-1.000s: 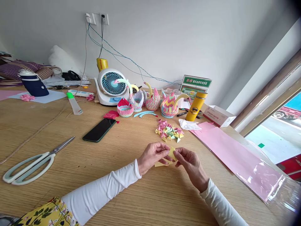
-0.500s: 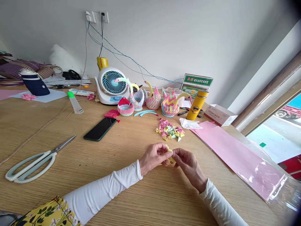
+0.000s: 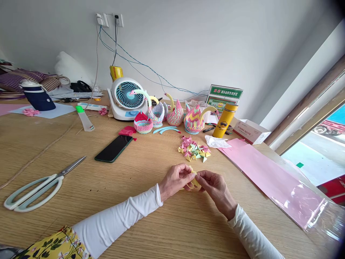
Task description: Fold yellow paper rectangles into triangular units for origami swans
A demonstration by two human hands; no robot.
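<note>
My left hand and my right hand meet above the wooden table, both pinching pale yellow folded paper. Fingers cover much of the paper, so its exact shape is unclear. Just beyond the hands lies a loose pile of small folded paper triangles in pink, yellow and green. Behind the pile stand several paper swans built from such pieces, along with a pink-red paper basket shape. Curved light-blue paper strips rest in front of them.
Scissors and a phone lie to the left, near a glue bottle. A small fan stands at the back. On the right are a yellow flask, a sticky note box and pink paper sheets.
The yellow paper has shifted slightly between my fingers, and my right fingertips have moved a little left. The whole view has drifted slightly; the other things stay in place.
</note>
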